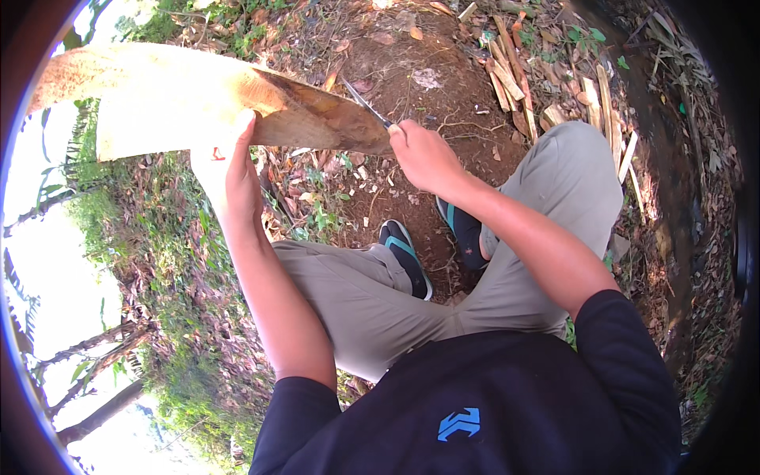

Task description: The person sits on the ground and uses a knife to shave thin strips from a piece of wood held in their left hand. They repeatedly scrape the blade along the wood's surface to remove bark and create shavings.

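Note:
A long, broad wooden board [309, 115] reaches from the upper left to the middle of the view, its left part washed out by bright sun. My left hand [237, 176] grips its lower edge, the thumb lying over the face and the other fingers mostly hidden. At the board's right end, my right hand [426, 158] is closed round the handle of a knife [366, 103]. The narrow blade points up and left, close beside the board's upper edge; whether it touches the wood I cannot tell. Most of the handle is hidden in my fist.
Split wood sticks [507, 71] lie on the brown soil at the upper right, with more sticks [609, 111] farther right. My sandalled feet [408, 257] rest on the ground below the board. Leaf litter and green plants [182, 261] cover the slope at the left.

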Demonstrator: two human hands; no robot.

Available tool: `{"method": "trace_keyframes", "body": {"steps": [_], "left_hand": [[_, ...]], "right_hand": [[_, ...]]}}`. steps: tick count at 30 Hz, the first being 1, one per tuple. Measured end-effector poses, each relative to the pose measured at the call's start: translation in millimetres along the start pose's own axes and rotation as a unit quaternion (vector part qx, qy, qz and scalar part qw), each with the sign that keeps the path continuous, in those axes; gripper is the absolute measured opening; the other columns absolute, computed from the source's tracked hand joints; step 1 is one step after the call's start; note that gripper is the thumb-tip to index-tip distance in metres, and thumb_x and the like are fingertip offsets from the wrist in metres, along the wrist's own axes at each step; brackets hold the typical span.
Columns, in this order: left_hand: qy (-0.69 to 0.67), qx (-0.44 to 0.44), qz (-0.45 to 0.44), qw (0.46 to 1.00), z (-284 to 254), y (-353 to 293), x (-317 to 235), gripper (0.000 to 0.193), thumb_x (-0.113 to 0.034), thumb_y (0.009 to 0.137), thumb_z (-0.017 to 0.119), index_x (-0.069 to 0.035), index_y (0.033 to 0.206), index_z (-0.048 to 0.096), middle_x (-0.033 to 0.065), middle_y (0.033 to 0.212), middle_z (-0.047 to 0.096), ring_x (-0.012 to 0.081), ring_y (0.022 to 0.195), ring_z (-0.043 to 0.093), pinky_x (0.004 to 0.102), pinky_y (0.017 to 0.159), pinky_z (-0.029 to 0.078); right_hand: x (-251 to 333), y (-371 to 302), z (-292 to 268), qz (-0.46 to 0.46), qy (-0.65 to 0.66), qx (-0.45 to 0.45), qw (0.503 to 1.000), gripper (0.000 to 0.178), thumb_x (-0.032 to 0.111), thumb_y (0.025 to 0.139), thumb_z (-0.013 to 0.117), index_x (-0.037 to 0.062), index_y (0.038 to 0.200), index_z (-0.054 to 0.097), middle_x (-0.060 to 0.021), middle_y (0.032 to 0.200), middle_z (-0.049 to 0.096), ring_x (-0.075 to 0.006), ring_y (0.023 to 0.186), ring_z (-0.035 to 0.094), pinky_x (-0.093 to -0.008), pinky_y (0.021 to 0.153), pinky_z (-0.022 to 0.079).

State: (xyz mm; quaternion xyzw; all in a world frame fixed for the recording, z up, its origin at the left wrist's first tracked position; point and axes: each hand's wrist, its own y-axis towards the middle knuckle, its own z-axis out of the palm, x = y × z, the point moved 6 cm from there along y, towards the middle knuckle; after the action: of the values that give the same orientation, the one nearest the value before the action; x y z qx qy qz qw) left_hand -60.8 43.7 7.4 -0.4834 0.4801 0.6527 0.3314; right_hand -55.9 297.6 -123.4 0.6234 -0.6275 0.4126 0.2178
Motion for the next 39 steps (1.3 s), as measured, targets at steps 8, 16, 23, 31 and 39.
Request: {"method": "trace_keyframes", "body": {"steps": [8,16,23,31,39], "left_hand": [[-0.02,-0.037,-0.018,0.999,19.0,-2.6,12.2,0.031,-0.009,0.094,0.062,0.005,0.121,0.057,0.0093,0.119,0.06,0.0142,0.116,0.052,0.0299,0.105,0.039],[-0.053,-0.04,-0.101,0.993,31.4,-17.8,38.0,0.04,-0.015,0.09,0.069,0.001,0.123,0.055,0.0076,0.116,0.061,0.016,0.109,0.055,0.034,0.103,0.038],[-0.036,0.0,-0.142,0.989,48.8,-24.0,25.9,0.045,-0.022,0.088,0.071,0.001,0.123,0.055,0.0078,0.116,0.061,0.0158,0.111,0.054,0.0347,0.105,0.034],[-0.013,0.0,-0.129,0.992,49.0,-18.5,23.4,0.045,-0.022,0.088,0.071,0.001,0.124,0.055,0.0076,0.116,0.061,0.0152,0.111,0.053,0.0326,0.104,0.034],[-0.006,-0.001,-0.129,0.992,50.7,-19.3,19.7,0.045,-0.023,0.088,0.071,0.001,0.124,0.055,0.0076,0.116,0.06,0.0161,0.111,0.054,0.0335,0.104,0.034]], "right_hand": [[0.5,-1.2,0.1,-0.003,0.0,0.016,1.0,0.037,0.028,0.096,0.037,-0.0046,0.102,0.055,-0.0294,0.089,0.065,-0.0449,0.088,0.064,-0.0538,0.082,0.048],[31.2,-19.4,-16.1,-0.127,-0.021,-0.038,0.991,0.031,0.025,0.099,0.039,-0.0027,0.097,0.052,-0.027,0.08,0.064,-0.046,0.077,0.063,-0.0551,0.07,0.049],[16.6,-16.0,-9.5,-0.07,-0.059,-0.007,0.996,0.03,0.023,0.099,0.041,-0.0042,0.097,0.053,-0.0276,0.079,0.065,-0.0443,0.077,0.065,-0.0533,0.07,0.052],[7.6,-13.4,-1.2,-0.072,-0.041,-0.016,0.996,0.031,0.023,0.098,0.042,-0.0051,0.096,0.054,-0.0285,0.08,0.065,-0.0444,0.077,0.066,-0.0528,0.072,0.053],[3.3,-13.9,0.8,-0.096,-0.018,-0.055,0.994,0.025,0.021,0.097,0.045,-0.0031,0.097,0.053,-0.0286,0.074,0.062,-0.0474,0.073,0.062,-0.0557,0.067,0.048]]}}
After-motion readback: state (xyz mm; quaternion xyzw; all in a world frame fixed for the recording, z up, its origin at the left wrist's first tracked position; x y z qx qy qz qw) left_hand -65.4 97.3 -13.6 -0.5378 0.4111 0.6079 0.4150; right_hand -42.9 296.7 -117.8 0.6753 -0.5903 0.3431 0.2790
